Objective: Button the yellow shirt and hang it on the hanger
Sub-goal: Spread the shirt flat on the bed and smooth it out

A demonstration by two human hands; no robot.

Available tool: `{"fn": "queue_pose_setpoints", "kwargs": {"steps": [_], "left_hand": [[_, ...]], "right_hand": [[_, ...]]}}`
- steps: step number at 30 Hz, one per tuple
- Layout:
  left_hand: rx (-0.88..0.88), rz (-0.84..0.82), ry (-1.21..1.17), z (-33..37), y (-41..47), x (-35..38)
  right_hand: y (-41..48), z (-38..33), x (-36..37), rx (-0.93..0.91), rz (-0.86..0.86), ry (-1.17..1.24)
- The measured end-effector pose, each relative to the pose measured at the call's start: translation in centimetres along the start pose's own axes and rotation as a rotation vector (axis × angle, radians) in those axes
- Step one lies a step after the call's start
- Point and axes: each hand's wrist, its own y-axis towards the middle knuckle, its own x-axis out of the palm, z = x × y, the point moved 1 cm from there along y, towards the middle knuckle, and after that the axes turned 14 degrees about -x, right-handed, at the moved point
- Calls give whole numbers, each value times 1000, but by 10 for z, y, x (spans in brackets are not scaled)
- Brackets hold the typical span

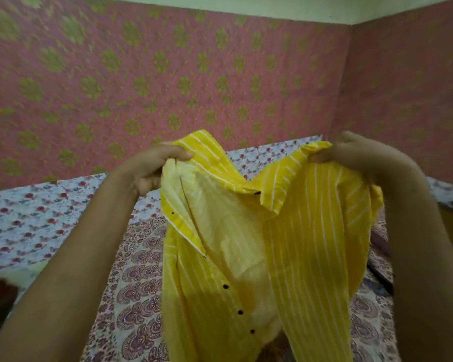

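Left hand (152,165) grip pinching yellow white-striped fabric shirt (311,231), right hand (356,152) grip pinching its other top edge, small dark buttons (240,312) below left grip

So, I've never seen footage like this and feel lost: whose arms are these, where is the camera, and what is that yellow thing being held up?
There is no machine here: a person wears one camera on the head, looking forward and down, so the two arms are their own. The left hand and right hand each grip the top of a striped yellow shirt, holding it up above printed bedsheets. Its front hangs open, with dark buttons along one edge. Behind is a pink patterned wall.
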Motion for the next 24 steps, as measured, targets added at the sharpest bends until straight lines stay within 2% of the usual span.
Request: {"fn": "queue_pose_setpoints", "kwargs": {"steps": [3, 6, 8, 11, 12, 14, 17, 20, 22, 24], "left_hand": [[48, -12, -81, 18, -1, 1], [71, 150, -19, 27, 15, 2], [76, 370, 219, 23, 41, 0], [56, 678, 859, 2, 88, 0], [21, 704, 985, -9, 105, 1], [-33, 660, 1061, -31, 141, 4], [-97, 528, 933, -67, 200, 12], [-236, 434, 510, -103, 269, 25], [-298, 461, 304, -130, 331, 31], [-323, 514, 201, -150, 376, 33]], "right_hand": [[1, -1, -19, 55, 60, 135], [19, 9, -24, 62, 57, 125], [39, 26, -12, 47, 56, 43], [66, 66, 29, 23, -16, -47], [75, 85, 46, 29, -61, -64], [91, 123, 76, 56, -112, -97], [124, 182, 117, 49, -134, -115], [169, 236, 153, 63, -83, -59], [205, 271, 179, 115, -42, 23], [230, 293, 201, 152, 13, 75]]}}
